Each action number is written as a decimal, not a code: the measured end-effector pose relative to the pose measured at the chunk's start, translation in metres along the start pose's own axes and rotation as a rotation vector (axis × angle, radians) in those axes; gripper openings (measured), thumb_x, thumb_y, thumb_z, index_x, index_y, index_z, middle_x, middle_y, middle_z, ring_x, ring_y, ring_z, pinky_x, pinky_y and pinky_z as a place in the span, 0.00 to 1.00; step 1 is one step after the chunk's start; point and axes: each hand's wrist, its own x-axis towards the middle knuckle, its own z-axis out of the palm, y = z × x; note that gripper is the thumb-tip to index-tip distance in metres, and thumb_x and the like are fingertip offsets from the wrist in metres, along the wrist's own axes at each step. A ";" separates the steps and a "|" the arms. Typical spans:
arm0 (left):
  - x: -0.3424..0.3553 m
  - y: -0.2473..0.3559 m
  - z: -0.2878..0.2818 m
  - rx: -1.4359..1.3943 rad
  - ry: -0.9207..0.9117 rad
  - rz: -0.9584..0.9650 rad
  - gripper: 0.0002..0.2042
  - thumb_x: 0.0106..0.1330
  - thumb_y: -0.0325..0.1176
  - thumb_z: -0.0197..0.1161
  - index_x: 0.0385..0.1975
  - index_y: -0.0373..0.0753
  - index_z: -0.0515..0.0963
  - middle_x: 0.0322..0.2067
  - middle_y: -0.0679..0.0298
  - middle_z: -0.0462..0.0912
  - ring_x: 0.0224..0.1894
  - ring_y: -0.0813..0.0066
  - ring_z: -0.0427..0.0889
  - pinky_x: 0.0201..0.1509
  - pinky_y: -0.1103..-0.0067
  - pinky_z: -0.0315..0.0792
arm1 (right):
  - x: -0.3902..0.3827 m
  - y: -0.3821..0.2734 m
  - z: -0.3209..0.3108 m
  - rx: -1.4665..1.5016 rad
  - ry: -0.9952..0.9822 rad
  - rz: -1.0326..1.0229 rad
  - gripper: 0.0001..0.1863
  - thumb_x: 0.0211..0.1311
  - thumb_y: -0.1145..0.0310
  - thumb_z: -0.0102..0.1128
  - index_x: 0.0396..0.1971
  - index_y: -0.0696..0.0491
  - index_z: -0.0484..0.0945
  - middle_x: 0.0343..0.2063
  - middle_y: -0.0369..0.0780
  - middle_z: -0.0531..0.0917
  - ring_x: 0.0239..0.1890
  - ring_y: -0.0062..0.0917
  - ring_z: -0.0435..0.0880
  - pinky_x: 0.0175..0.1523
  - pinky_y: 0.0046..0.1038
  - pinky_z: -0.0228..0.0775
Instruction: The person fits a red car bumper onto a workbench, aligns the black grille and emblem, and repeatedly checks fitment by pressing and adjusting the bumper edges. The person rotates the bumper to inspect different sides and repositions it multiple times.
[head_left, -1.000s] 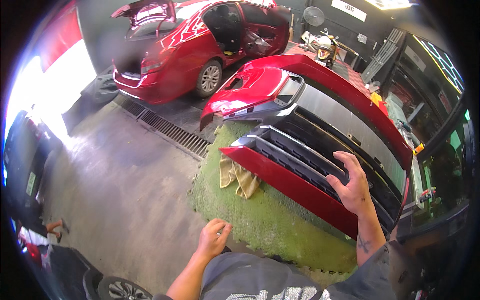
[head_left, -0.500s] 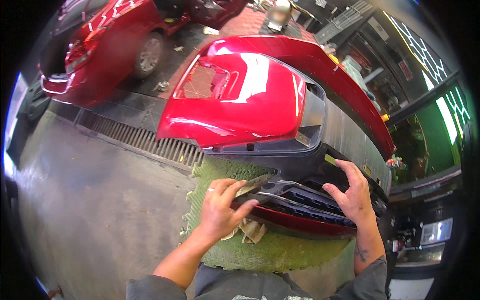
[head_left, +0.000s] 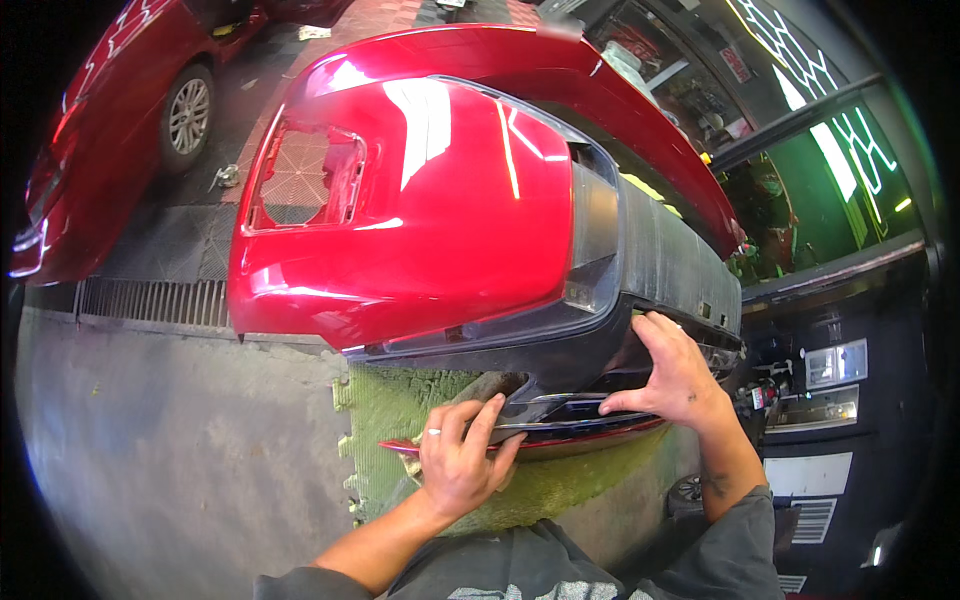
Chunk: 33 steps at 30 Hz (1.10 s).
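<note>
A glossy red car bumper (head_left: 470, 220) with black lower trim rests in front of me. Along its near side runs a dark grille with thin chrome strips (head_left: 560, 408). My left hand (head_left: 458, 450), a ring on one finger, is closed on the left end of this grille section, fingers over the top and thumb below. Spread wide across the black trim, my right hand (head_left: 675, 375) grips with its fingertips over an upper edge and its thumb by the chrome strip. The inner ends of the right fingers are partly hidden.
A green foam mat (head_left: 375, 450) lies under the bumper's near side. Behind it curves another red body panel (head_left: 440, 45). A red car (head_left: 110, 120) stands at the left, near a floor drain grate (head_left: 150, 300). Dark shelving and a glass partition line the right.
My view has shifted, so the bumper sits farther left. The grille section appears tilted up more edge-on. Both hands have closed in on the trim, the right one now gripping where it hovered.
</note>
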 end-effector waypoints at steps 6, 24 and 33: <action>0.004 0.006 0.002 0.028 0.009 0.004 0.32 0.46 0.31 0.84 0.55 0.33 0.82 0.42 0.55 0.80 0.43 0.55 0.78 0.46 0.63 0.74 | -0.001 0.001 0.007 -0.052 0.012 0.000 0.52 0.32 0.42 0.89 0.52 0.64 0.74 0.44 0.50 0.79 0.52 0.49 0.78 0.60 0.44 0.69; 0.173 0.002 -0.023 0.242 -0.005 0.390 0.22 0.61 0.46 0.75 0.57 0.59 0.86 0.65 0.56 0.75 0.72 0.49 0.68 0.75 0.56 0.60 | 0.011 0.003 -0.004 0.267 0.113 -0.107 0.34 0.48 0.46 0.84 0.38 0.61 0.81 0.33 0.48 0.80 0.36 0.44 0.81 0.45 0.40 0.76; 0.181 0.005 -0.025 0.305 -0.156 0.400 0.19 0.70 0.38 0.67 0.61 0.60 0.84 0.68 0.56 0.76 0.73 0.52 0.69 0.79 0.57 0.58 | 0.005 0.013 -0.004 0.241 0.137 -0.053 0.28 0.56 0.49 0.80 0.36 0.62 0.81 0.32 0.50 0.81 0.36 0.44 0.83 0.42 0.40 0.75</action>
